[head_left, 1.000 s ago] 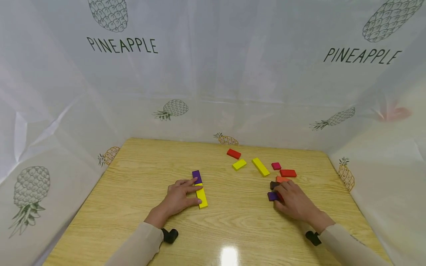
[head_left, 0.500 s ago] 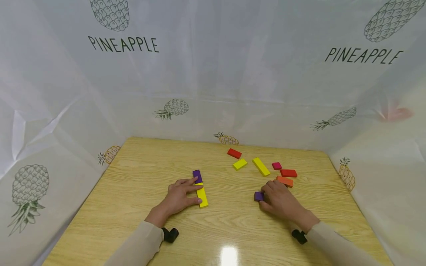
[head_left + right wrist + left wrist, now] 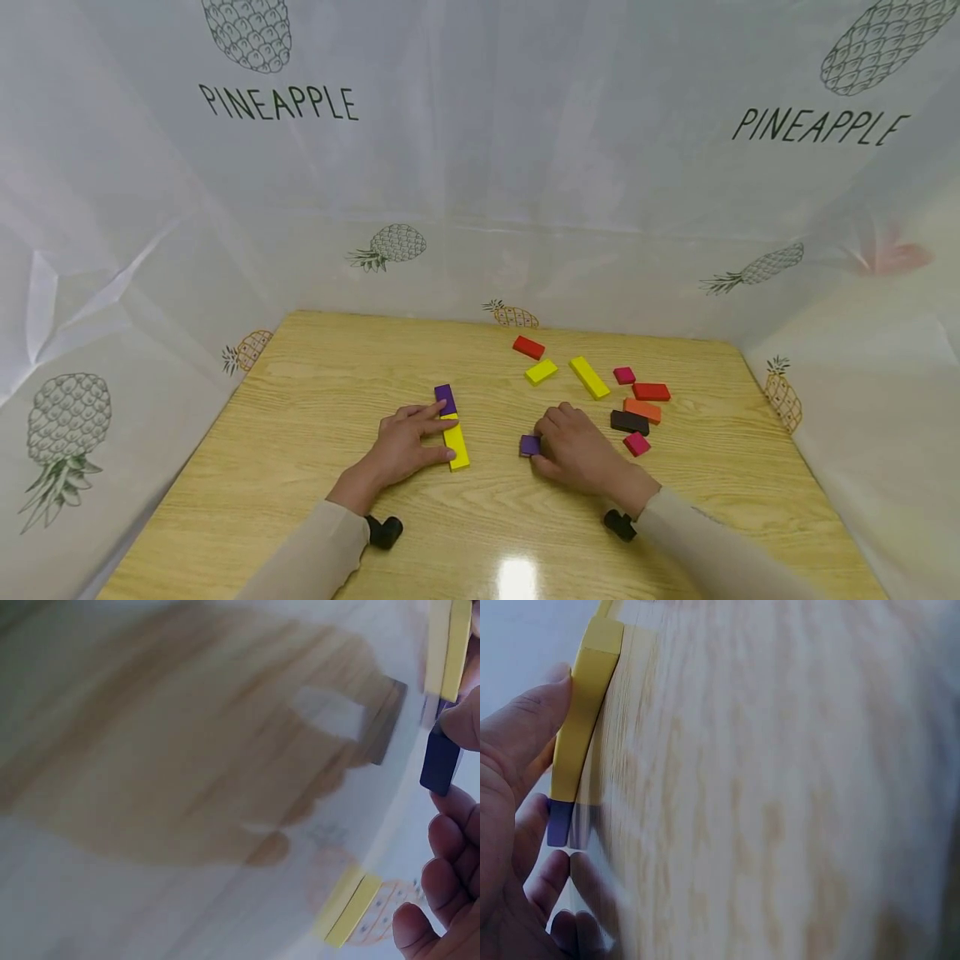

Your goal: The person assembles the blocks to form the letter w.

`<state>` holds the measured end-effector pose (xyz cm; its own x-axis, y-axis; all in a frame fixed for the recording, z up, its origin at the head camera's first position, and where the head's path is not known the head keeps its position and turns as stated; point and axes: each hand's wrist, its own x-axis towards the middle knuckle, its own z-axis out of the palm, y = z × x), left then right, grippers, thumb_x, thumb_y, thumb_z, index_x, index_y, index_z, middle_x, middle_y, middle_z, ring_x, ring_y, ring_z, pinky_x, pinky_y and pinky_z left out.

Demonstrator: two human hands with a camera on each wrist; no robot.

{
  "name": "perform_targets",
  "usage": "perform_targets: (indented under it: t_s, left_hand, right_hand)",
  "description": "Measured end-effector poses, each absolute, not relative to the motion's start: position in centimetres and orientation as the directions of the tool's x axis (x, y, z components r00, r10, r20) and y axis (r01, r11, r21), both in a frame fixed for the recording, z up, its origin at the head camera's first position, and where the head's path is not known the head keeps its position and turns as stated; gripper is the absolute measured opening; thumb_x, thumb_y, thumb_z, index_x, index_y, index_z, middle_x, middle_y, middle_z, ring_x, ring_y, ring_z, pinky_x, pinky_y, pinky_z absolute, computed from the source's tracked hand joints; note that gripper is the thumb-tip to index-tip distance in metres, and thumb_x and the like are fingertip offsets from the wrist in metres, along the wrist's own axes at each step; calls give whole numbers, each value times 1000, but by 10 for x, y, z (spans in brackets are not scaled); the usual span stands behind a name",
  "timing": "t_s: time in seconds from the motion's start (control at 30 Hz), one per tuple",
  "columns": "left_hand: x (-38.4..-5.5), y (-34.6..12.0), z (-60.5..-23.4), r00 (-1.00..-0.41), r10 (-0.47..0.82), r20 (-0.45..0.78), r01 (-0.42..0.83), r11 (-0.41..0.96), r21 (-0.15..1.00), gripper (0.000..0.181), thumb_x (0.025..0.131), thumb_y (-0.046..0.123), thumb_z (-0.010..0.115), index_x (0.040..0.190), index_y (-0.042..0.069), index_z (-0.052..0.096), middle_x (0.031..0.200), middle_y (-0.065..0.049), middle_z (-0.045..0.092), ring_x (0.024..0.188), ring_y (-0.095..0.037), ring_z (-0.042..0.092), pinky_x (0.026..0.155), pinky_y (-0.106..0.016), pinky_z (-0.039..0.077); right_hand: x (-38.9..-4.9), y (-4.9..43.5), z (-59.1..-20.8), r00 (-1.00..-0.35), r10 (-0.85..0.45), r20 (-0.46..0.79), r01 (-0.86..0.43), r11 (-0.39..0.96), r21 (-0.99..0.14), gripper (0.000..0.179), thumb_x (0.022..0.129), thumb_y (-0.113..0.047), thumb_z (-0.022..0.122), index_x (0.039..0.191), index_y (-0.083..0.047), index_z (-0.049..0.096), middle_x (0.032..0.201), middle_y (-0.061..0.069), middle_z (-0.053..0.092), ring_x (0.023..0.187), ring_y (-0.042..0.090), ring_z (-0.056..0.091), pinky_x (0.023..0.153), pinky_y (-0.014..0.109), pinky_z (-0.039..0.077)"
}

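Note:
In the head view, a yellow block [image 3: 457, 440] lies end to end with a purple block [image 3: 444, 392], left of the table's middle. Fingers of my left hand [image 3: 408, 446] rest on this pair, the thumb on the yellow block near its closer end and fingertips at the purple one. To the right, my right hand [image 3: 581, 454] pinches another purple block [image 3: 528, 446] between thumb and fingers. The right wrist view shows that block [image 3: 440, 761] from the side, dark, between thumb and fingertip. The right hand hides part of it from the head camera.
Right of my right hand lie a black block [image 3: 629, 422], an orange block [image 3: 642, 410], a red block [image 3: 651, 392] and two small pink blocks [image 3: 637, 444]. Farther back are two yellow blocks [image 3: 588, 377] and another red block [image 3: 528, 347]. A pineapple-print sheet [image 3: 480, 183] surrounds the table.
My right hand has moved left across the table with the purple block, away from the other blocks. The black block and a small pink one are now uncovered. My left hand stays put.

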<state>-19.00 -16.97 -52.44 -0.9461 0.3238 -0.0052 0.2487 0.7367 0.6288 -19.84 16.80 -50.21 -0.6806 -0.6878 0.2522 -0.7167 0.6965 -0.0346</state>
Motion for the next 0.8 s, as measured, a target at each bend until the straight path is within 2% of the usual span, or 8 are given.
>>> perform_targets:
  t_s: [0.27, 0.8]
  left_hand:
    - [-189, -169, -526, -947, 322, 1, 252, 738, 626, 53, 92, 45, 80, 141, 26, 71, 166, 2, 45, 152, -37, 35, 112, -65, 23]
    - [-191, -169, -524, -946, 325, 9, 264, 752, 604, 52, 92, 46, 80, 140, 28, 71, 165, 1, 47, 152, -37, 36, 114, -65, 24]
  right_hand:
    - [-197, 140, -505, -643, -723, 253, -752, 659, -31, 25, 92, -36, 74, 104, -14, 70, 98, -2, 63, 91, 17, 50, 77, 31, 44]
    - [-193, 117, -507, -639, -754, 154, -766, 641, -39, 32, 97, -43, 71, 110, -14, 70, 104, -3, 63, 95, 15, 51, 85, 34, 49]
